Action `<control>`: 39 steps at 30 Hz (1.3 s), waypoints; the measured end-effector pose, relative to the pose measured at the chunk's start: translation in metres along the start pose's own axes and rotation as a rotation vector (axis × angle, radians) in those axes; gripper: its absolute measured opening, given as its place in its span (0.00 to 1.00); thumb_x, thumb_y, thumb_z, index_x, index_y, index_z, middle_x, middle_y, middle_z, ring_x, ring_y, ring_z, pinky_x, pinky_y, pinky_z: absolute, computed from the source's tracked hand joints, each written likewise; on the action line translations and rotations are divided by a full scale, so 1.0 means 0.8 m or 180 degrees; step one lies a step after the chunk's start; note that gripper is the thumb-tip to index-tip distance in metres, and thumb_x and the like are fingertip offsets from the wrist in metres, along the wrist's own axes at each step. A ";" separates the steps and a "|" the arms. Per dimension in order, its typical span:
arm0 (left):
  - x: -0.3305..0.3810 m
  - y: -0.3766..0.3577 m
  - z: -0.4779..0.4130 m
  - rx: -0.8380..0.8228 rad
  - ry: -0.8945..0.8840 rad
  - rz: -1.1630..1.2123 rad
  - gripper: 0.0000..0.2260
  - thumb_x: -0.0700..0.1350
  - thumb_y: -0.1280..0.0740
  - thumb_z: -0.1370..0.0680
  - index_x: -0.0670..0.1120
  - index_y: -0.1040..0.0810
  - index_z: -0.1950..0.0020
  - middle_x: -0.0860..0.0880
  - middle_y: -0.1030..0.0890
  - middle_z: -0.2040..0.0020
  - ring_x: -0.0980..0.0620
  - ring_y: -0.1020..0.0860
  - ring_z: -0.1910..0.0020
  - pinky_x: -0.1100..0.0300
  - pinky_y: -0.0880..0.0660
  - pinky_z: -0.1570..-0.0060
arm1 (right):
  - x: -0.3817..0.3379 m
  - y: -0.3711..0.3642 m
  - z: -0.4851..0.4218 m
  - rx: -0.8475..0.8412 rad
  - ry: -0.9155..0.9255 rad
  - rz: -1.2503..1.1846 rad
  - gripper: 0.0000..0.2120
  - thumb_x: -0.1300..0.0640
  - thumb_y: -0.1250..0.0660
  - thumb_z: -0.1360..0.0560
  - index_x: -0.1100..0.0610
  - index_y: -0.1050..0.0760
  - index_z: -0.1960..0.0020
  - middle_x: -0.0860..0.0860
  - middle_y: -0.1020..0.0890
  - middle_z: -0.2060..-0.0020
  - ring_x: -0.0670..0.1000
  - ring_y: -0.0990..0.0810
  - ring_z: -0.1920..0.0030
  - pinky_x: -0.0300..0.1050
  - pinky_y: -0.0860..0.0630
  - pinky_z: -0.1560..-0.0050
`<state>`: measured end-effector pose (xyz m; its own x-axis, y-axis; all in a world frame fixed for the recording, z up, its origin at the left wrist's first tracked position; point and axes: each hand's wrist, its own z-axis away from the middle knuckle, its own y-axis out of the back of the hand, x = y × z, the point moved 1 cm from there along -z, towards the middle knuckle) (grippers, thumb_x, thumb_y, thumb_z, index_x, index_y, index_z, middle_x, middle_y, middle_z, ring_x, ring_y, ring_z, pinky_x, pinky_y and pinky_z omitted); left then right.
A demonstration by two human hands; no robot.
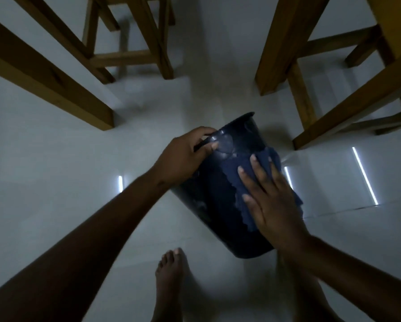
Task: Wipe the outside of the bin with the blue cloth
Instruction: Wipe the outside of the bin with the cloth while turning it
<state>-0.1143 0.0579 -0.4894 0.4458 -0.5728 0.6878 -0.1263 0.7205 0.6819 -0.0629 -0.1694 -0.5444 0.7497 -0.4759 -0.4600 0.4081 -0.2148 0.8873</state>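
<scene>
I have the dark blue plastic bin (220,194) tipped above the pale tiled floor (55,159), my left hand (183,156) curled over its rim. My right hand (271,196), fingers spread flat, presses the blue cloth (243,180) against the bin's side. Pale smudges near the rim suggest wiping is partway done.

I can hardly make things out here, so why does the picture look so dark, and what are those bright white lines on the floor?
Head view: the room is dim, so the dark bin and blue cloth almost merge; the white lines are glare of strip lights on the glossy floor; the wide lens splays the wooden furniture legs outward; the left hand and right hand look slightly soft.
</scene>
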 end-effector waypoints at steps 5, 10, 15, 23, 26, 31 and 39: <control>-0.017 0.004 0.024 -0.0029 0.0258 -0.0121 0.07 0.53 0.42 0.19 0.53 0.27 0.46 0.59 0.23 0.58 0.64 0.25 0.62 0.80 0.33 0.65 | 0.049 0.020 -0.045 0.0207 -0.1074 -0.1093 0.25 0.44 0.55 0.18 0.46 0.50 0.22 0.46 0.48 0.21 0.43 0.48 0.25 0.54 0.41 0.25; 0.006 -0.001 0.008 0.0385 -0.0127 -0.0271 0.14 0.52 0.40 0.19 0.52 0.27 0.35 0.53 0.17 0.46 0.54 0.19 0.52 0.69 0.27 0.57 | -0.009 -0.005 0.009 -0.0128 0.0024 0.0284 0.26 0.44 0.62 0.19 0.48 0.53 0.22 0.52 0.50 0.21 0.57 0.56 0.22 0.63 0.46 0.26; 0.013 -0.004 -0.004 0.0226 -0.0137 -0.0258 0.16 0.52 0.41 0.18 0.52 0.29 0.31 0.51 0.19 0.39 0.53 0.21 0.43 0.66 0.28 0.47 | 0.037 0.018 -0.056 0.0125 -0.0658 -0.0932 0.25 0.43 0.56 0.18 0.44 0.51 0.22 0.47 0.49 0.21 0.50 0.48 0.22 0.57 0.41 0.26; -0.001 -0.003 0.002 0.0339 -0.0111 -0.0270 0.14 0.52 0.41 0.18 0.53 0.28 0.33 0.52 0.18 0.43 0.53 0.19 0.48 0.66 0.28 0.52 | -0.016 -0.008 0.001 -0.0145 0.0020 0.0375 0.27 0.44 0.55 0.19 0.46 0.54 0.22 0.51 0.50 0.21 0.60 0.53 0.22 0.64 0.44 0.27; 0.004 0.000 0.000 0.0082 -0.0142 -0.0165 0.17 0.52 0.42 0.18 0.55 0.32 0.30 0.53 0.20 0.39 0.57 0.23 0.46 0.67 0.29 0.50 | 0.009 0.007 -0.049 0.0102 -0.0290 0.0024 0.27 0.43 0.55 0.19 0.46 0.52 0.22 0.50 0.48 0.21 0.59 0.48 0.23 0.59 0.39 0.28; -0.011 0.004 0.014 0.0022 0.0093 -0.0179 0.15 0.55 0.42 0.19 0.54 0.30 0.34 0.55 0.19 0.51 0.52 0.19 0.52 0.72 0.29 0.60 | 0.043 0.016 -0.049 0.0151 -0.1096 -0.0552 0.29 0.38 0.59 0.22 0.45 0.52 0.22 0.49 0.45 0.22 0.56 0.41 0.25 0.60 0.34 0.32; 0.011 -0.009 -0.003 0.0042 -0.0269 -0.0237 0.17 0.48 0.46 0.17 0.53 0.36 0.27 0.50 0.19 0.45 0.52 0.21 0.51 0.62 0.30 0.55 | 0.009 0.012 -0.033 -0.0062 -0.0096 0.0059 0.27 0.42 0.55 0.19 0.43 0.56 0.22 0.48 0.53 0.21 0.55 0.57 0.22 0.61 0.45 0.26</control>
<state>-0.1073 0.0487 -0.4885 0.3781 -0.6560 0.6533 -0.1075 0.6697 0.7348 -0.0402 -0.1525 -0.5403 0.7413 -0.5051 -0.4421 0.4046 -0.1893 0.8947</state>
